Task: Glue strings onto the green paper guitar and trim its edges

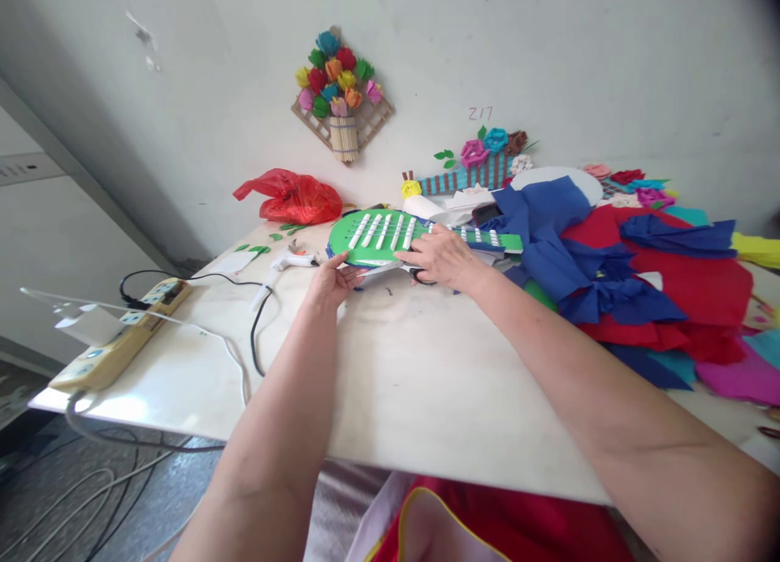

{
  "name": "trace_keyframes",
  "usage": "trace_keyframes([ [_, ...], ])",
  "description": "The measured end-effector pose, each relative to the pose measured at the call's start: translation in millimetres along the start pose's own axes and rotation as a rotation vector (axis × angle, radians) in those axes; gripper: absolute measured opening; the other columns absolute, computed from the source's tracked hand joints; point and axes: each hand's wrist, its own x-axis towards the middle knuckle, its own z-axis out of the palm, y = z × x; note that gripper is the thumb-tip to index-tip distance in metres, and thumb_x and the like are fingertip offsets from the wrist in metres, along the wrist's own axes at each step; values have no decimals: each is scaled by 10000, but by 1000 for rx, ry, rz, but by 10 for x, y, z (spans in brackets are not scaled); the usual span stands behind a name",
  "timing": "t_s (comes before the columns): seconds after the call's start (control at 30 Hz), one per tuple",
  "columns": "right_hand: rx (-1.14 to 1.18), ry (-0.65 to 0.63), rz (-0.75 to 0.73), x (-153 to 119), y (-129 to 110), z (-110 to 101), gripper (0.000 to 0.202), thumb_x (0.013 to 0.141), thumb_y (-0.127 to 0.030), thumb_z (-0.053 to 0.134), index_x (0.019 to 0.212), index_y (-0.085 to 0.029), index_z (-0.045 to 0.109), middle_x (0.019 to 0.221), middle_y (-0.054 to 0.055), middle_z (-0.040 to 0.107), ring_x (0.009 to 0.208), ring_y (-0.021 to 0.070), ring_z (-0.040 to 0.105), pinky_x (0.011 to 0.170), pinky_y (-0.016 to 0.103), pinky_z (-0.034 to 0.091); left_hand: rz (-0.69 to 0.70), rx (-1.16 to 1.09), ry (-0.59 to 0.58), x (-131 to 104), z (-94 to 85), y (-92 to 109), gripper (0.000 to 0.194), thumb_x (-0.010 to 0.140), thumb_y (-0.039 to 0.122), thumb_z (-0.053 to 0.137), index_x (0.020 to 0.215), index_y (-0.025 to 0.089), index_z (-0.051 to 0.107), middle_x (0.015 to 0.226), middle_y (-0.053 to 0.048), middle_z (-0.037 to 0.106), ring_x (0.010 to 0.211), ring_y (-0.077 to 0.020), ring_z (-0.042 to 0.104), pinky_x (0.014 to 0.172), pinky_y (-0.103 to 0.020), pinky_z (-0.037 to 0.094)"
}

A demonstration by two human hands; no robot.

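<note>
A green guitar-shaped craft (359, 248) with rows of white pieces and a blue edge lies on the table, its neck pointing right. My left hand (335, 279) grips the lower left edge of its body, thumb on top. Across the lower right of the body rests my right hand (439, 256), fingers curled at the edge where body and neck meet. Scissors (383, 268) with dark handles lie along the near edge, the blades between my hands and the handles partly under my right hand.
A white glue gun (293, 259) and a power strip (125, 335) with cables are at the left. A red plastic bag (296, 198) sits near the wall. Blue and red paper (670, 282) is heaped at the right. Paper flowers (334, 75) hang on the wall.
</note>
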Motion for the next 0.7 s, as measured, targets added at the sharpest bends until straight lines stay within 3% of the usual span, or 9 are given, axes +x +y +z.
trace_keyframes([
  [0.33,47,58,-14,3,5,-9,409,782,-229,532,1189,-187,547,907,72,636,777,201,495,738,337,233,10,2,42,-32,22,52,107,781,161,538,865,104,570,562,-78,629,480,-189,635,437,-238,518],
  [0.7,16,19,-19,11,-26,-68,398,793,-229,524,1186,-168,551,904,87,636,758,202,509,725,332,224,13,22,42,-39,16,84,72,781,156,538,832,111,562,540,-81,629,479,-200,638,446,-256,529],
])
